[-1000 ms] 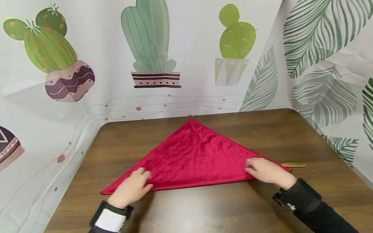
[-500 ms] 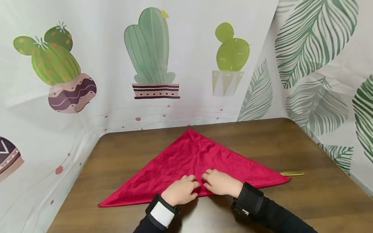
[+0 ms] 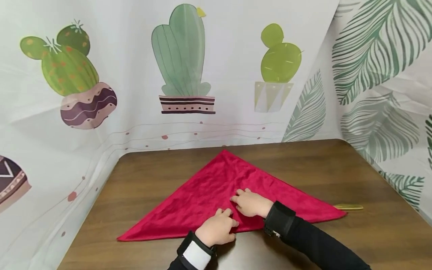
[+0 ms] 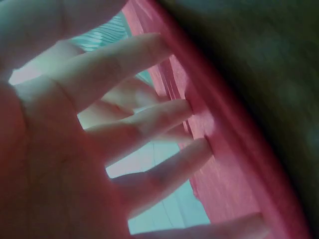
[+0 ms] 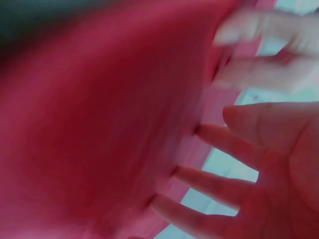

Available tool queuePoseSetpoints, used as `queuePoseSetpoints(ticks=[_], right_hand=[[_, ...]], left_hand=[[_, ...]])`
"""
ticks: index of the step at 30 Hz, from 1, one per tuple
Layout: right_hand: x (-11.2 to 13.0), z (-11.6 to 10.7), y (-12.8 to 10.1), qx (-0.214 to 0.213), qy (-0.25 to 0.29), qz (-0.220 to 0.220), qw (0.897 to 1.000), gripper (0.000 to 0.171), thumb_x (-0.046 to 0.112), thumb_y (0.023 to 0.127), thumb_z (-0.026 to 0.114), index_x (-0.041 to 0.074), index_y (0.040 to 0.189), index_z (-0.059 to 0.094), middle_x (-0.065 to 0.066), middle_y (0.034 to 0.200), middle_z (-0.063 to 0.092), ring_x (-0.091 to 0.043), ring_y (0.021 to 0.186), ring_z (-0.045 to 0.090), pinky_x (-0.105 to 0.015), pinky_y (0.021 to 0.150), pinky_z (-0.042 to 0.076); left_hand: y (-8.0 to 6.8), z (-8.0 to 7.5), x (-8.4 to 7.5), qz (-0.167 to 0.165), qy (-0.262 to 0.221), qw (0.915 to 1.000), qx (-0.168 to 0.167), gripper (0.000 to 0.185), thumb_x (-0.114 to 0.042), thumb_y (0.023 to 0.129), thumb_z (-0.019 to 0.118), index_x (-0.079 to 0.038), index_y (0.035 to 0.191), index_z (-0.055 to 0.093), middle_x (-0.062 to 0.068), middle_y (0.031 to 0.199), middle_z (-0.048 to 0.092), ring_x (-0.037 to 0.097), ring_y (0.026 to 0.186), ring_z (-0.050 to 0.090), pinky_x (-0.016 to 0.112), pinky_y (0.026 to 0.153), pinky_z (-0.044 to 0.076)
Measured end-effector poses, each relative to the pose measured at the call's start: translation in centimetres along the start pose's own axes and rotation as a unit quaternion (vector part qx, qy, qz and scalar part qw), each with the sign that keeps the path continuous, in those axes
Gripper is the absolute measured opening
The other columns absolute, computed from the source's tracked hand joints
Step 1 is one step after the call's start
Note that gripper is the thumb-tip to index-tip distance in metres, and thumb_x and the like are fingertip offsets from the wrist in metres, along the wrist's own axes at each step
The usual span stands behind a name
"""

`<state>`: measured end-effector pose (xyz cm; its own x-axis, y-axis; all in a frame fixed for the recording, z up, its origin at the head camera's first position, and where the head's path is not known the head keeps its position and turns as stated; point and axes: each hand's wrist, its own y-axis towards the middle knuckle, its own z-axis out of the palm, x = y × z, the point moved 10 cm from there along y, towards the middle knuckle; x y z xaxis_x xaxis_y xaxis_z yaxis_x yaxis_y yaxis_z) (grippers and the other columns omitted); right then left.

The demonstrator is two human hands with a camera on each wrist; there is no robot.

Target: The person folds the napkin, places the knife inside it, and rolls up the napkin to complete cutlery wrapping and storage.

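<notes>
A red velvety cloth (image 3: 195, 198) lies on the wooden table as a triangle, its point toward the back and its long folded edge toward me. My left hand (image 3: 217, 227) touches the cloth near the middle of that front edge; in the left wrist view its spread fingers (image 4: 149, 119) press their tips into the fabric. Farther in, a little to the right, my right hand (image 3: 252, 203) rests its fingertips on the cloth. The right wrist view shows those fingers (image 5: 219, 184) fairly straight, dimpling the fabric. Neither hand grips anything.
A thin gold-coloured strip (image 3: 349, 206) lies by the cloth's right corner, partly hidden under it. The brown table (image 3: 314, 165) has rounded back corners. Behind it hangs a white backdrop (image 3: 233, 56) printed with cacti and leaves.
Both hands have come from the cloth's two sides to its middle. Over the last half second the right hand has moved slightly farther in over the cloth. The cloth keeps its triangle shape.
</notes>
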<state>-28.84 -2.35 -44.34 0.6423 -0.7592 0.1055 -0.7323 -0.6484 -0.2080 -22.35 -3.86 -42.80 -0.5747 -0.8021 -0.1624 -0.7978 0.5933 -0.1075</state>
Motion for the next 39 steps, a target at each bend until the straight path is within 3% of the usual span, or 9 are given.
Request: queuePoseSetpoints(ticks=[8,15,27,34,39], right_hand=[[-2.7,-0.5,5.1,0.024,0.053,0.059,0.997,0.038,0.008,0.086,0.050,0.008,0.123,0.051,-0.017,0.123,0.043,-0.037,0.113,0.038,-0.041,0.090,0.036],[-5.5,-1.6,9.3,0.032,0.014,0.061,0.997,0.041,0.005,0.088,0.044,0.005,0.129,0.043,-0.016,0.130,0.037,-0.034,0.121,0.033,-0.038,0.096,0.030],[-8.9,-1.5,12.1,0.023,-0.010,0.120,0.992,0.044,0.009,0.088,0.047,0.006,0.131,0.040,-0.013,0.131,0.036,-0.033,0.118,0.033,-0.044,0.084,0.040],[-8.7,-2.3,12.4,0.017,0.012,0.101,0.995,0.043,0.008,0.087,0.045,0.005,0.130,0.043,-0.015,0.130,0.039,-0.034,0.118,0.034,-0.044,0.087,0.037],[-6.7,-4.1,10.7,-0.019,0.004,0.016,1.000,0.032,0.007,0.084,0.050,0.003,0.115,0.055,-0.017,0.113,0.050,-0.035,0.104,0.047,-0.041,0.084,0.040]], left_hand=[[-0.3,0.3,-0.8,-0.025,-0.008,0.9997,-0.005,0.020,-0.022,0.068,0.069,-0.022,0.088,0.071,0.001,0.085,0.047,0.021,0.084,0.043,0.025,0.052,0.043],[-0.1,-0.1,-1.1,-0.033,-0.009,0.9990,-0.031,0.013,-0.020,0.065,0.069,-0.020,0.079,0.069,0.002,0.083,0.046,0.021,0.084,0.043,0.027,0.048,0.041],[-0.2,0.7,-1.5,-0.040,-0.020,0.9990,0.003,0.012,-0.022,0.066,0.069,-0.021,0.078,0.067,0.000,0.085,0.046,0.019,0.087,0.041,0.027,0.045,0.040],[-0.3,0.7,-0.7,-0.043,-0.009,0.9990,0.011,0.014,-0.023,0.067,0.069,-0.022,0.081,0.068,0.000,0.087,0.046,0.019,0.087,0.041,0.028,0.045,0.041],[-0.5,0.1,0.4,-0.047,0.004,0.9989,-0.007,0.014,-0.024,0.066,0.069,-0.022,0.080,0.068,0.000,0.086,0.046,0.019,0.086,0.042,0.027,0.047,0.041]])
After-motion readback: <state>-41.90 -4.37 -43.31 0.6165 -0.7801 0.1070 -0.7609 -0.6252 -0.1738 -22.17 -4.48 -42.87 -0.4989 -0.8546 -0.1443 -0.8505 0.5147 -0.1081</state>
